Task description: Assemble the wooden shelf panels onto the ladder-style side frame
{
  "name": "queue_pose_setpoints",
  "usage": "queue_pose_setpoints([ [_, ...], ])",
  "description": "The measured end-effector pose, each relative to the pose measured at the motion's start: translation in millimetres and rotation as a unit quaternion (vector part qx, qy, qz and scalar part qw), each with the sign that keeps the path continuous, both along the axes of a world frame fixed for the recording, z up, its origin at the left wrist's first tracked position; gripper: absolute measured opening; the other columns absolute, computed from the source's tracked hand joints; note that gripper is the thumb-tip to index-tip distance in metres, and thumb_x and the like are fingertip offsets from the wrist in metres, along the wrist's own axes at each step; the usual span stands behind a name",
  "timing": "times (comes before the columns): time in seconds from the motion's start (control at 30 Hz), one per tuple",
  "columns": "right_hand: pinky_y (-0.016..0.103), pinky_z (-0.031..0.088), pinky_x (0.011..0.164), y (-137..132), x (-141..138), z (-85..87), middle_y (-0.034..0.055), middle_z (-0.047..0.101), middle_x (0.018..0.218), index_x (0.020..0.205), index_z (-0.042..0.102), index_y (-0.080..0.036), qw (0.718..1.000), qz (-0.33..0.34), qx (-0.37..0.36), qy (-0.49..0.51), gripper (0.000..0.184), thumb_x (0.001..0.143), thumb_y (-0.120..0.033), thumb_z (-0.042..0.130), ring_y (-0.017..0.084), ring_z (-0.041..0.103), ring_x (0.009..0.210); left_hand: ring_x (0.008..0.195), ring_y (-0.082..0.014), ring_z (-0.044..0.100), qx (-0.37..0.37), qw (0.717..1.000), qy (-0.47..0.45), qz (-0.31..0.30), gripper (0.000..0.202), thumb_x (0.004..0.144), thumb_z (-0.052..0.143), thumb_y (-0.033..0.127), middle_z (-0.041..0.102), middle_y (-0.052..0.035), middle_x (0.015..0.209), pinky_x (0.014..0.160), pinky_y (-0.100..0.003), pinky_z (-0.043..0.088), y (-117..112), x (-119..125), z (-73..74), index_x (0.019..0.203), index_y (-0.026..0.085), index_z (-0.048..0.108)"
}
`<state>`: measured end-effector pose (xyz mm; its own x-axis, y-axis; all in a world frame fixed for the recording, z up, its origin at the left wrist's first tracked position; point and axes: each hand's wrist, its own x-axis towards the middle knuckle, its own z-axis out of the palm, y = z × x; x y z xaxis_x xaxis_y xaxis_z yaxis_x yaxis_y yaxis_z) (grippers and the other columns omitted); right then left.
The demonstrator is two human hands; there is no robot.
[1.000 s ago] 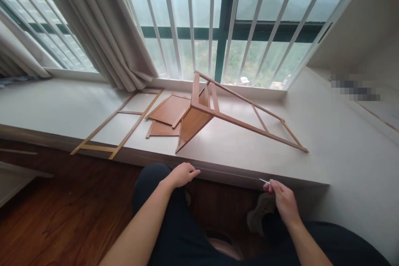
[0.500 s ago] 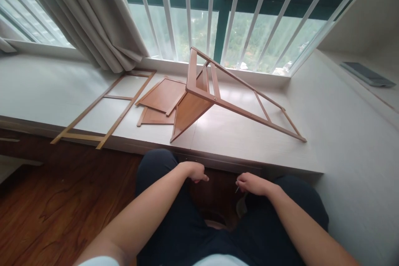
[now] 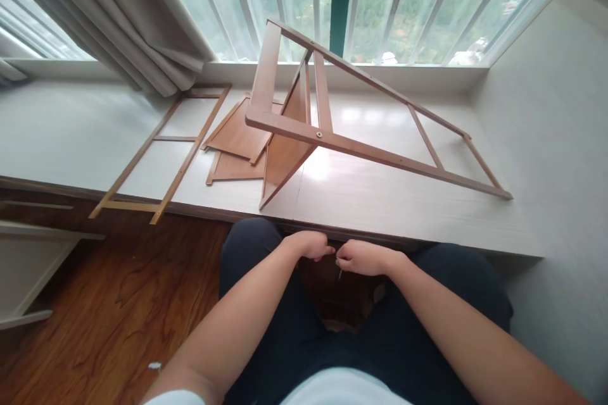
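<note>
My left hand (image 3: 311, 244) and my right hand (image 3: 363, 257) meet over my lap, just below the front edge of the white window ledge (image 3: 380, 202). Both are curled closed. A thin metal pin (image 3: 340, 273) pokes down from my right hand's pinch. What my left fingers hold, if anything, is hidden. On the ledge ahead stands a tilted wooden frame (image 3: 332, 133) with a brown panel fixed in it, one screw head showing on its front rail.
Two loose brown panels (image 3: 237, 142) lie flat left of the frame. A ladder-like wooden side frame (image 3: 161, 155) lies further left, overhanging the ledge. Grey curtain (image 3: 118, 19) hangs at the left; window bars stand behind. Wooden floor (image 3: 118, 304) lies below left.
My right hand has carried the thin pin from the right in toward the middle, meeting my left hand. The view has dropped and moved closer to the ledge.
</note>
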<state>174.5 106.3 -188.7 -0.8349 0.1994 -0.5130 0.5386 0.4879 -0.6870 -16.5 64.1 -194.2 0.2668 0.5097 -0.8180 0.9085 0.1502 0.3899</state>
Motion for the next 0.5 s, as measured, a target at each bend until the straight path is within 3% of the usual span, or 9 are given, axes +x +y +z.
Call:
queue_pose_setpoints([
  [0.1,0.029,0.042,0.065,10,29,28.1,0.0016,0.067,0.068,0.074,0.07,-0.019,0.992,-0.067,-0.01,0.104,0.036,0.102,-0.031,0.053,0.016,0.056,0.064,0.06,-0.0166,0.06,0.048,0.998,-0.021,0.037,0.055,0.103,0.054,0.055,0.065,-0.0009,0.061,0.075,-0.033,0.05,2,3,4.1,0.064,0.019,0.066],
  [0.13,0.029,0.048,0.07,11,42,38.3,0.003,0.072,0.076,0.079,0.072,-0.019,0.977,-0.093,-0.026,0.191,0.034,0.104,-0.032,0.053,0.017,0.063,0.07,0.057,-0.0168,0.057,0.064,0.996,-0.032,0.051,0.057,0.102,0.054,0.054,0.065,-0.0019,0.058,0.071,-0.032,0.046,2,3,6.4,0.058,0.019,0.065],
  [0.2,0.033,0.055,0.08,10,68,57.9,0.007,0.077,0.089,0.087,0.073,-0.019,0.918,-0.147,-0.019,0.368,0.031,0.107,-0.028,0.051,0.021,0.071,0.084,0.053,-0.0167,0.056,0.093,0.991,-0.059,0.08,0.06,0.101,0.052,0.053,0.065,-0.0033,0.055,0.065,-0.033,0.041,-2,0,12.2,0.052,0.02,0.063],
  [0.27,0.04,0.058,0.082,8,91,73.4,0.0078,0.076,0.088,0.077,0.067,-0.02,0.822,-0.244,0.042,0.512,0.034,0.105,-0.019,0.048,0.024,0.074,0.088,0.051,-0.0162,0.057,0.115,0.983,-0.085,0.115,0.061,0.101,0.05,0.055,0.065,-0.0023,0.054,0.063,-0.032,0.04,-8,-7,18.8,0.055,0.02,0.066],
  [0.33,0.044,0.058,0.076,12,107,83.3,0.0081,0.074,0.08,0.07,0.064,-0.019,0.688,-0.357,0.168,0.61,0.035,0.101,-0.015,0.048,0.026,0.074,0.081,0.05,-0.0157,0.058,0.142,0.972,-0.107,0.157,0.061,0.101,0.049,0.058,0.064,-0.0005,0.052,0.06,-0.03,0.04,-17,-14,24.9,0.058,0.021,0.068],
  [0.4,0.043,0.056,0.068,22,119,88.5,0.005,0.062,0.062,0.062,0.06,-0.02,0.556,-0.448,0.304,0.631,0.038,0.098,-0.019,0.049,0.026,0.07,0.068,0.05,-0.0151,0.058,0.188,0.952,-0.121,0.207,0.058,0.101,0.05,0.058,0.063,0.001,0.051,0.058,-0.029,0.04,-26,-21,29.6,0.06,0.021,0.069],
  [0.43,0.042,0.055,0.068,30,123,89.8,0.0038,0.058,0.059,0.06,0.058,-0.021,0.53,-0.479,0.352,0.605,0.039,0.098,-0.021,0.049,0.026,0.07,0.066,0.051,-0.0149,0.058,0.22,0.938,-0.126,0.236,0.057,0.101,0.051,0.058,0.062,0.0016,0.051,0.058,-0.029,0.04,-31,-23,31.4,0.062,0.021,0.069],
  [0.47,0.044,0.055,0.074,37,128,90.6,0.006,0.063,0.064,0.06,0.059,-0.021,0.542,-0.502,0.384,0.554,0.041,0.099,-0.025,0.045,0.026,0.071,0.071,0.051,-0.0147,0.058,0.259,0.919,-0.128,0.269,0.056,0.101,0.049,0.057,0.061,0.0021,0.052,0.059,-0.028,0.041,-37,-25,32.9,0.063,0.021,0.069],
  [0.5,0.047,0.055,0.085,45,132,91.0,0.0103,0.072,0.078,0.063,0.061,-0.021,0.573,-0.518,0.409,0.486,0.042,0.099,-0.026,0.041,0.028,0.074,0.083,0.052,-0.0146,0.058,0.301,0.895,-0.126,0.304,0.057,0.103,0.047,0.058,0.059,0.0023,0.052,0.06,-0.028,0.042,-42,-27,34.1,0.065,0.021,0.068],
])
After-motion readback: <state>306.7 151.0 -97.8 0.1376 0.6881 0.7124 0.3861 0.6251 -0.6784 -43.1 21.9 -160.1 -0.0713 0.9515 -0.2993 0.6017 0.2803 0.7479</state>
